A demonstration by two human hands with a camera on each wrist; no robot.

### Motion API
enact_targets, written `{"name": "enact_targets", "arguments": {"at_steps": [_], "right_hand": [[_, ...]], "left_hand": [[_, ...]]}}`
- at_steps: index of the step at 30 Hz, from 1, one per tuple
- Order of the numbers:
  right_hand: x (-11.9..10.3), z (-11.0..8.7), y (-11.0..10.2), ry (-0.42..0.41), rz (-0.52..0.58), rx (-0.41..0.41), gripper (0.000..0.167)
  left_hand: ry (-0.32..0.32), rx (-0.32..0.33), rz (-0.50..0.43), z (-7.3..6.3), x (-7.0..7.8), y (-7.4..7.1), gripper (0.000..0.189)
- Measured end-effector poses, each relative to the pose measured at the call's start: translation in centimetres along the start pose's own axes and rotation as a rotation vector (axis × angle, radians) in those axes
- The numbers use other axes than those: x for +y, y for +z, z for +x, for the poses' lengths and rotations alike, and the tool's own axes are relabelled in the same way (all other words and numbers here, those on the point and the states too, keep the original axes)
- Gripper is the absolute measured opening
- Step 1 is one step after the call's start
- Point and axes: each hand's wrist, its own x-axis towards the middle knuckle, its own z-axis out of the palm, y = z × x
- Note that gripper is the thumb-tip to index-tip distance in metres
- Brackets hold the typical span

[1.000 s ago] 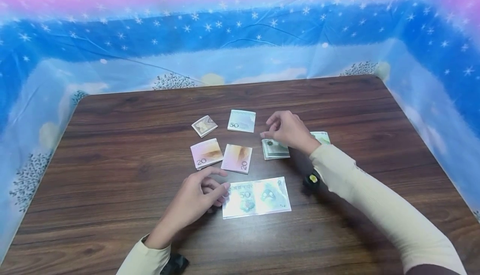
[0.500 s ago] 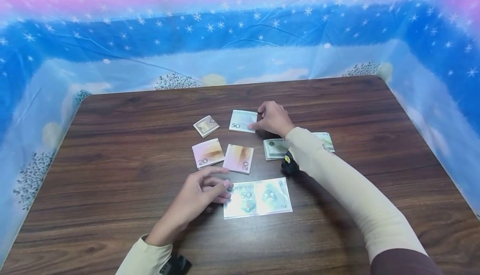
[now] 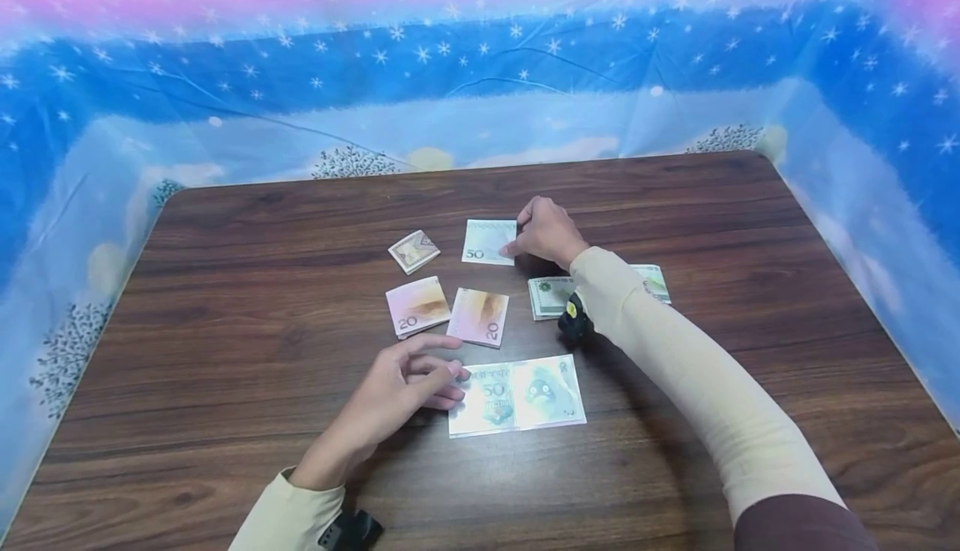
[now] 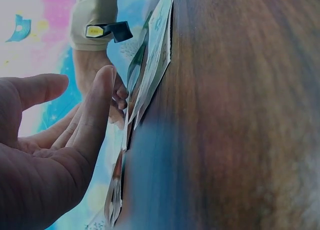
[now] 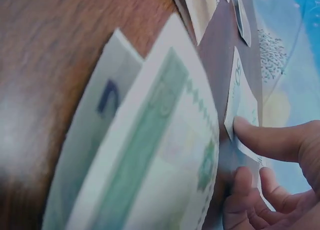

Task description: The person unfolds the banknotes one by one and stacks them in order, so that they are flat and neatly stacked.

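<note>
My right hand [image 3: 551, 232] is at the right edge of a folded 50 banknote [image 3: 486, 242] at the back. In the right wrist view its thumb [image 5: 260, 140] lies on the note's face, with curled fingers at the far edge. My left hand [image 3: 405, 384] is at the left end of an unfolded 50 banknote [image 3: 525, 397], which shines under the light. The left wrist view shows that hand [image 4: 55, 155] with thumb and fingers apart, nothing between them.
Two folded 20 banknotes [image 3: 417, 305] lie mid-table, a small brownish folded note [image 3: 414, 251] behind them. Folded green banknotes [image 3: 547, 297] stand under the right forearm, another green note [image 3: 652, 283] right of it. A patterned cloth [image 3: 480, 76] hangs behind the wooden table [image 3: 225, 351].
The right hand has moved left and back from above the green banknotes to the folded 50 note's right edge. The left hand has stayed nearly still.
</note>
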Motion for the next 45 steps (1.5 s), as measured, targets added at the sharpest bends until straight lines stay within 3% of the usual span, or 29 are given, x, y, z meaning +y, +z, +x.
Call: {"name": "enact_targets", "arguments": {"at_steps": [10, 16, 25, 33, 39, 45], "right_hand": [[-0.3, 0.1, 0.2, 0.039, 0.063, 0.026, 0.031], [-0.6, -0.7, -1.0, 0.004, 0.222, -0.005, 0.026], [-0.3, -4.6, -3.9, -0.071, 0.323, -0.047, 0.03], [0.4, -9.3, -3.3, -0.15, 0.363, -0.124, 0.03], [0.7, -12.0, -2.0, -0.147, 0.453, -0.196, 0.027], [1.0, -13.3, -0.6, -0.129, 0.569, -0.254, 0.029]], "left_hand": [[-0.007, -0.019, 0.0, 0.0, 0.0, 0.1, 0.041], [0.01, -0.001, -0.001, 0.0, 0.2, 0.0, 0.041], [0.046, 0.086, 0.026, 0.6, 0.7, 0.4, 0.038], [0.054, 0.175, 0.06, 0.9, 0.9, 0.8, 0.04], [0.022, 0.196, -0.056, 1.1, 1.0, 1.0, 0.05], [-0.047, 0.224, -0.172, 1.6, 1.0, 1.2, 0.043]]}}
